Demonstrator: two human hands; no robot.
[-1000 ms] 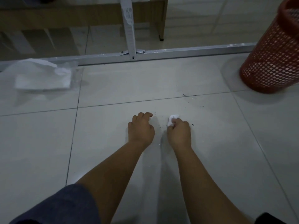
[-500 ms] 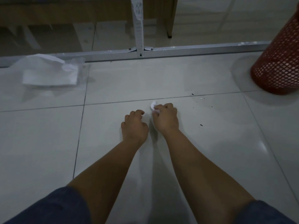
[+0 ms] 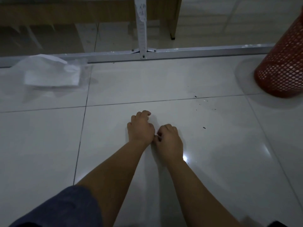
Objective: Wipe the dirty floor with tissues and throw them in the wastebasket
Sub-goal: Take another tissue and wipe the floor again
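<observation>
My right hand (image 3: 169, 141) is curled round a small white tissue wad (image 3: 157, 135), almost hidden inside the fist, and presses it on the pale tiled floor (image 3: 213, 161). My left hand (image 3: 141, 128) rests on the floor just left of it with curled fingers that hold nothing. Dark specks of dirt (image 3: 204, 127) lie scattered on the tile to the right, some near the grout line (image 3: 195, 96). The red mesh wastebasket (image 3: 282, 66) stands at the far right. A clear pack of white tissues (image 3: 50, 74) lies at the far left.
A grey metal floor rail (image 3: 196, 52) runs across the back with an upright post (image 3: 141, 27). Behind it stand a wooden furniture leg (image 3: 175, 18) and a glass panel. My blue sleeve (image 3: 65, 208) fills the lower left.
My right hand has dragged the tissue back towards me and beside the left wrist. The left hand stayed nearly in place. The view shifted, so the wastebasket sits further right.
</observation>
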